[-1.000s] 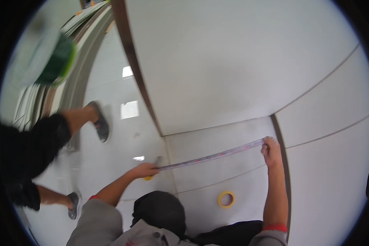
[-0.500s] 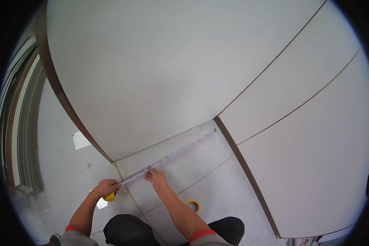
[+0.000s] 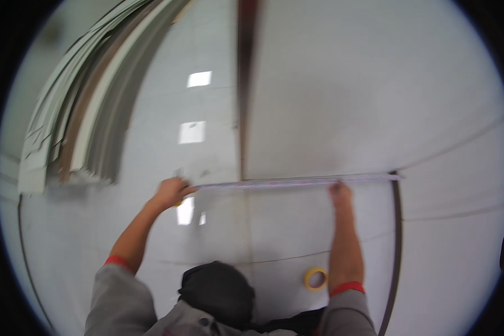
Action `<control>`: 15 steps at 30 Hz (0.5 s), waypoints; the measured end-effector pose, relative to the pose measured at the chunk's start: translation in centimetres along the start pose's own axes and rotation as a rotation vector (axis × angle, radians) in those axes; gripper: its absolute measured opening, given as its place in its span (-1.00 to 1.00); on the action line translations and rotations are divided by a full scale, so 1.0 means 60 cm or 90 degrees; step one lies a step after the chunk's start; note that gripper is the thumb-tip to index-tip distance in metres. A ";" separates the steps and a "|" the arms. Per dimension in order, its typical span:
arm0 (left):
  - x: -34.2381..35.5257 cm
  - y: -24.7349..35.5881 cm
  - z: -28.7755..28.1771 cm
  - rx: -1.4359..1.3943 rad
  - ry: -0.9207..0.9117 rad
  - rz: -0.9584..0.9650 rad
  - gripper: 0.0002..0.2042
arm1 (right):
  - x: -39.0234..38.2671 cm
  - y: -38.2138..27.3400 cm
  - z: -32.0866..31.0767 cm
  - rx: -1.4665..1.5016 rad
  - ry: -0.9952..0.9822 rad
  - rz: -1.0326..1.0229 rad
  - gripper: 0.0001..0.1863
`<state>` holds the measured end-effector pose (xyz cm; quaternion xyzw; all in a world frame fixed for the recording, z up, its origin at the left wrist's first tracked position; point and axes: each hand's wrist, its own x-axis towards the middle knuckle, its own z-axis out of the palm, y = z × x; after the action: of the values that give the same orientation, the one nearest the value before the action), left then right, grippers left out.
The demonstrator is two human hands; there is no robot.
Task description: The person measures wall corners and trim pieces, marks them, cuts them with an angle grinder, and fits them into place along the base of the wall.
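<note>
My left hand (image 3: 172, 193) is closed around a tape measure, whose yellow case (image 3: 178, 203) peeks out below the fingers. From there a pale measuring blade (image 3: 263, 183) stretches right, along the near edge of a large white panel (image 3: 341, 101). Its far end reaches the dark edge (image 3: 396, 196) of another white panel at the right. My right hand (image 3: 340, 195) is at the blade, well along toward that end, with fingers closed on it; motion blurs them slightly.
On the pale tiled floor (image 3: 207, 246), a roll of yellow tape (image 3: 316, 279) lies beside my right forearm. A stack of long panels (image 3: 89, 129) stands at the upper left. The large panel's dark left edge (image 3: 243, 112) rises between stack and panel.
The view has turned, so the blade runs nearly level across it. My right hand has slid right along the blade toward its far end. The blade has come nearer the panel's edge.
</note>
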<state>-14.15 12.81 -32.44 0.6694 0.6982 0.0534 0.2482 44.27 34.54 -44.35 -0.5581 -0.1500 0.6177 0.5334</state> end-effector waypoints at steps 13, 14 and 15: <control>0.014 -0.004 0.037 -0.010 0.090 0.003 -0.62 | -0.057 -0.036 0.067 -0.070 0.139 0.055 -0.83; 0.015 -0.006 0.036 -0.007 0.089 -0.001 -0.62 | -0.058 -0.033 0.069 -0.063 0.137 0.059 -0.82; 0.018 -0.007 0.035 -0.005 0.091 -0.002 -0.62 | -0.055 -0.034 0.070 -0.056 0.134 0.059 -0.82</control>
<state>-13.63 13.26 -34.73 0.6616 0.7152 0.1033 0.2003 41.09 34.34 -39.63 -0.6489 -0.0941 0.5723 0.4924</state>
